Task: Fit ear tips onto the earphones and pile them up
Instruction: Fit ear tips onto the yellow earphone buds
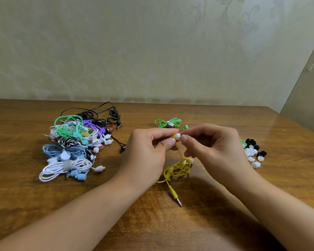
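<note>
Step in hand: fitting a white tip (178, 136) onto one bud (174, 136) of the yellow earphones (178, 169), by judgement near the end of this push, as the tip sits already at the bud's nose.
Left hand (149, 147): clenched around the yellow bud, thumb and forefinger pinching it just behind the tip.
Right hand (212, 144): fingers curled, thumb and forefinger closing on the white tip from the right side; grasping or only pressing it, cannot tell fully.
Place of the earphones: raised a little over the table (207, 205), between both hands, near the middle; cord hanging down in a loose yellow tangle, plug (177, 199) lying on the wood toward the person.
Second bud (189, 160): low in the tangle, seems to carry a pale tip already, but small and not sure.
Look of the thing: thin yellow cord, glossy, many loops; soft white tip, rounded.
Next move, judged: firm push with small twist until the tip seats, then carrying to the pile (74, 144) at the left.
Care needed: soft tip may slip or fold under the thumb; cord may catch.
Still waiting: green earphones (169, 122) behind the hands, loose tips (253, 151) white and black at the right.
</note>
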